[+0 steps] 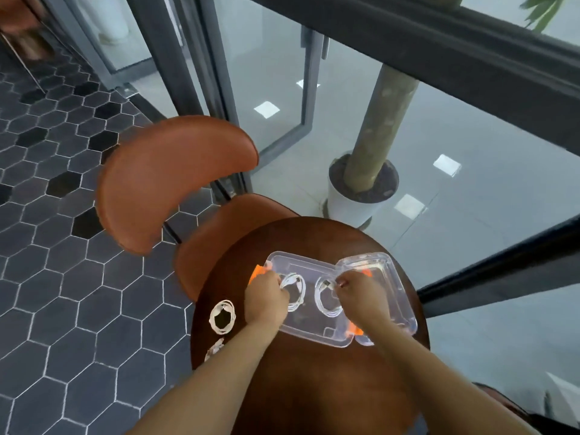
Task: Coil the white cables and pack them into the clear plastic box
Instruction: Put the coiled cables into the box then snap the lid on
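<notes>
A clear plastic box with orange latches sits on the round brown table. Two coiled white cables lie inside it. My left hand grips the left coil at its left side. My right hand pinches the right coil at its upper right. Outside the box, a third white coil lies on the table's left edge, and another white cable lies below it, partly hidden by my left forearm. The clear lid lies under the box's right end.
An orange-brown chair stands at the table's far left side. A white planter with a trunk stands behind a glass wall beyond the table. Dark hexagonal floor tiles spread to the left.
</notes>
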### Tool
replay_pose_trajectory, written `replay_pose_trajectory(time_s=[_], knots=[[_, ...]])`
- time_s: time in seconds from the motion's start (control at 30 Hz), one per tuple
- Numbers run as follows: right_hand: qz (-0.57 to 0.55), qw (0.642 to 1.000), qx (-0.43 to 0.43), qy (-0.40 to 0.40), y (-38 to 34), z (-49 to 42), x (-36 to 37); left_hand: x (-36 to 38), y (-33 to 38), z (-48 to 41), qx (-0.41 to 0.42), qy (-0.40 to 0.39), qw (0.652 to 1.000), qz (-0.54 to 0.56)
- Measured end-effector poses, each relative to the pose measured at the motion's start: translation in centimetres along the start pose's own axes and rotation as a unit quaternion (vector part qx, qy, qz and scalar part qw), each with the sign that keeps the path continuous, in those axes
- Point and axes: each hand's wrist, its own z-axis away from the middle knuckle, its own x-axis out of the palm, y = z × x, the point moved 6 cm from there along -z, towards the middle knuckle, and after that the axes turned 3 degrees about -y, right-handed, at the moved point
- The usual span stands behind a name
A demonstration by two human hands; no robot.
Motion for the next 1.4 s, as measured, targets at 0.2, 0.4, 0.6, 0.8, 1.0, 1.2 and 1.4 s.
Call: replay_pose_trajectory(time_s=[0.2,0.4,0.6,0.8,1.0,1.2,1.4], knots=[[0.191,0.976,-0.065,-0.084,-1.9,-2.6,3.5,2.7,0.4,-1.8,0.021,-0.034,0.996,-0.082],[0.213,0.969,-0.058,-0.109,-1.7,-4.9,6.5,5.4,-1.0,-2.5,-0.078,-0.059,0.994,-0.043],[0.212,0.967,-0.049,-0.132,-0.3,-5.8,8.7,6.6,-0.8,-3.3,-0.109,-0.079,0.991,-0.027],[0.223,0.964,-0.052,-0.135,0.1,-6.5,9.6,7.8,-1.6,-4.3,-0.121,-0.081,0.988,-0.053],[0.208,0.967,-0.031,-0.146,0.5,-6.9,10.6,9.1,-2.0,-4.6,-0.127,-0.085,0.986,-0.064],[0.198,0.966,-0.022,-0.163,0.9,-6.8,10.9,9.9,-2.7,-4.7,-0.135,-0.108,0.981,-0.092],[0.223,0.959,-0.036,-0.172,0.3,-6.2,10.3,9.4,-1.2,-4.3,-0.085,-0.134,0.982,-0.103]])
